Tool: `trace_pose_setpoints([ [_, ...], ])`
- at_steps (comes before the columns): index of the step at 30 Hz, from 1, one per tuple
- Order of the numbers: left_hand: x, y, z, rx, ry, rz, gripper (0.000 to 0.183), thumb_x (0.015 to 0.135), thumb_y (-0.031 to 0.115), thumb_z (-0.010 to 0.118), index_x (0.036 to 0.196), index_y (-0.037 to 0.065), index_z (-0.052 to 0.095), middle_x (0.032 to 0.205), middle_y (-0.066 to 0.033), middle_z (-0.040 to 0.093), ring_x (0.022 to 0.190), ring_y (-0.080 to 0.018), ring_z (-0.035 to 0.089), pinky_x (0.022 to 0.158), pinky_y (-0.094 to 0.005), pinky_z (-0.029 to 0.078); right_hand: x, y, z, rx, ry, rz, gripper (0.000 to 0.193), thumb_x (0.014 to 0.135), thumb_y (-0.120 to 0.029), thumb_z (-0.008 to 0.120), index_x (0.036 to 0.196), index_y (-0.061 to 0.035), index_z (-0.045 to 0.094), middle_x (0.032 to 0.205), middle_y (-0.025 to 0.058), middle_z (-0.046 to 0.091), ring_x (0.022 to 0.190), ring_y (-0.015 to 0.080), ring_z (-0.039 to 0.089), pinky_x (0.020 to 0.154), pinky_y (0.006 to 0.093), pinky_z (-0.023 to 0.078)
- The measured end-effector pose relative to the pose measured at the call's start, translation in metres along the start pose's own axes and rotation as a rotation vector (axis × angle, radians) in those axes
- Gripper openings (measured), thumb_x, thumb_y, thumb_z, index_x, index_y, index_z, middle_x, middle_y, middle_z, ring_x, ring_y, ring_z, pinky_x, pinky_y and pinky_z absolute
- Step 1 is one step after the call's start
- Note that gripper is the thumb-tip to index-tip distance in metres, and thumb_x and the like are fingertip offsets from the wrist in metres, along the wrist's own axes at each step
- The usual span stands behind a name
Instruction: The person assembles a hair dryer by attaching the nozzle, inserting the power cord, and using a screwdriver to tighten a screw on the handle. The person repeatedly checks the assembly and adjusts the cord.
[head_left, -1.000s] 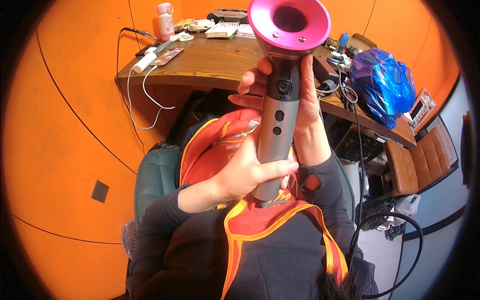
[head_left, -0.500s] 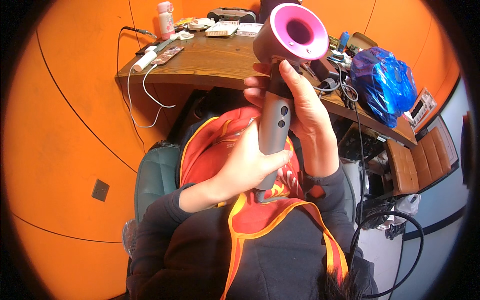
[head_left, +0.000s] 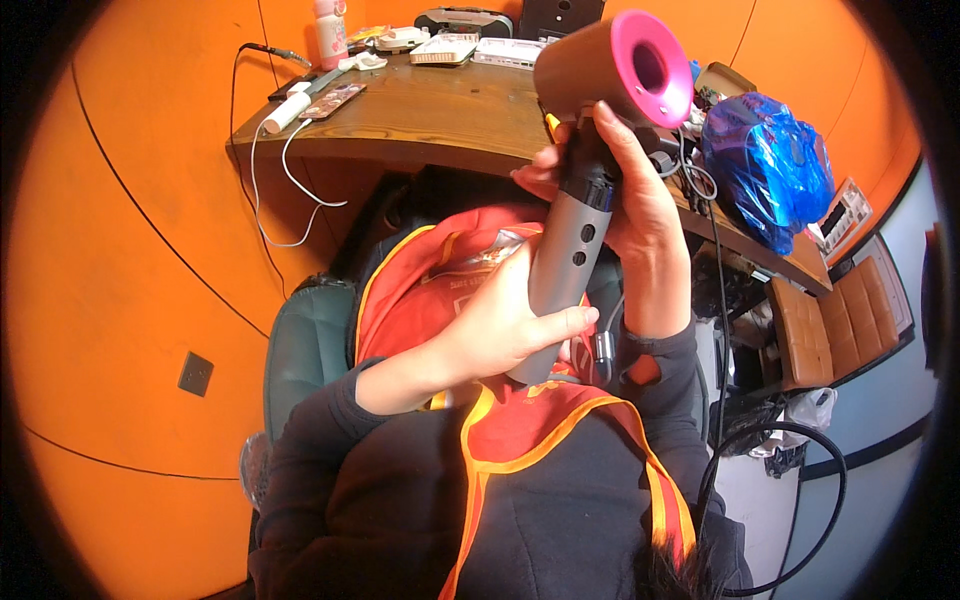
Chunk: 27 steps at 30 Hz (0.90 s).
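Note:
A hair dryer (head_left: 590, 75) with a grey body, a pink ring round its hole and a grey handle (head_left: 570, 260) slants up to the right over my lap. My left hand (head_left: 505, 325) wraps round the lower handle, its thumb lying across the front. Higher up, my right hand (head_left: 640, 190) holds the black neck just under the head, thumb up against it; part of its fingers hide behind the neck. Two dark oval buttons show on the handle. Beside its lower end hangs a small grey cylindrical cord piece (head_left: 604, 350); its connection is hidden.
Ahead stands a wooden desk (head_left: 430, 110) with a pink bottle (head_left: 331, 35), a phone (head_left: 333, 102), a white power strip (head_left: 288, 112) and trays. A blue plastic bag (head_left: 765, 170) sits at its right. A black cable (head_left: 842, 480) loops at lower right, near a brown chair (head_left: 835, 320).
The hair dryer has shifted right and tilted, its pink ring turning rightward. Both hands went along with it. The grey cord piece has come into view right of the handle.

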<state>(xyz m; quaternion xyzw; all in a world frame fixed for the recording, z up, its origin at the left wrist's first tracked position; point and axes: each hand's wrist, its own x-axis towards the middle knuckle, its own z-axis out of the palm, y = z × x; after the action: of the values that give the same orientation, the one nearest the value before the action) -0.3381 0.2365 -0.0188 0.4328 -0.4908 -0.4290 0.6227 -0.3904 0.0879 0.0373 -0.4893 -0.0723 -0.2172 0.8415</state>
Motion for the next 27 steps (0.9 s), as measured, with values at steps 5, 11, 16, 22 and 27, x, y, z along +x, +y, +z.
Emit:
trace_pose_setpoints([
  [5, -0.003, 0.006, -0.001, -0.069, -0.048, -0.016, 0.046, 0.079, 0.014, 0.065, 0.111, 0.0, 0.036, 0.081, -0.0056, 0.051, 0.061, -0.0114, 0.055, 0.056, -0.025, 0.047, -0.002, -0.003, 0.002, -0.029, -0.059, 0.009, 0.041, 0.085, -0.037, 0.057, 0.095, 0.0029, 0.056, 0.082, 0.0206, 0.064, 0.076, 0.0292, 0.065, 0.074, 0.0365, 0.052],
  [11, -0.006, 0.006, 0.003, -0.076, -0.014, -0.01, 0.046, 0.078, 0.012, 0.064, 0.112, -0.001, 0.035, 0.081, -0.006, 0.05, 0.063, -0.0114, 0.055, 0.057, -0.025, 0.047, -0.006, -0.001, 0.008, 0.009, -0.103, -0.057, 0.023, 0.085, -0.021, 0.057, 0.09, 0.001, 0.056, 0.08, 0.0192, 0.064, 0.077, 0.0299, 0.065, 0.073, 0.0389, 0.053],
  [16, -0.008, 0.007, 0.004, -0.003, 0.04, 0.001, 0.046, 0.078, 0.01, 0.063, 0.113, -0.001, 0.036, 0.086, -0.0075, 0.05, 0.064, -0.0119, 0.055, 0.059, -0.0262, 0.047, -0.012, 0.007, 0.013, -0.005, -0.148, -0.066, 0.015, 0.087, -0.016, 0.055, 0.088, -0.0009, 0.056, 0.081, 0.0151, 0.063, 0.086, 0.032, 0.064, 0.077, 0.0387, 0.051],
  [22, -0.009, 0.006, 0.008, 0.22, 0.185, 0.07, 0.043, 0.076, 0.009, 0.064, 0.111, -0.001, 0.041, 0.093, -0.0089, 0.049, 0.083, -0.0174, 0.053, 0.075, -0.0301, 0.044, -0.017, 0.009, 0.015, -0.049, -0.091, -0.081, 0.012, 0.087, -0.015, 0.054, 0.087, -0.0028, 0.054, 0.078, 0.0078, 0.06, 0.095, 0.0341, 0.061, 0.08, 0.0352, 0.049],
  [27, -0.01, 0.01, 0.007, 0.215, 0.152, 0.018, 0.044, 0.075, 0.009, 0.064, 0.111, -0.002, 0.041, 0.096, -0.0093, 0.049, 0.089, -0.0178, 0.052, 0.079, -0.0307, 0.043, -0.021, 0.011, 0.016, -0.054, -0.035, -0.08, 0.013, 0.087, -0.016, 0.053, 0.088, -0.0028, 0.052, 0.078, 0.0089, 0.059, 0.093, 0.0342, 0.062, 0.077, 0.0356, 0.05],
])
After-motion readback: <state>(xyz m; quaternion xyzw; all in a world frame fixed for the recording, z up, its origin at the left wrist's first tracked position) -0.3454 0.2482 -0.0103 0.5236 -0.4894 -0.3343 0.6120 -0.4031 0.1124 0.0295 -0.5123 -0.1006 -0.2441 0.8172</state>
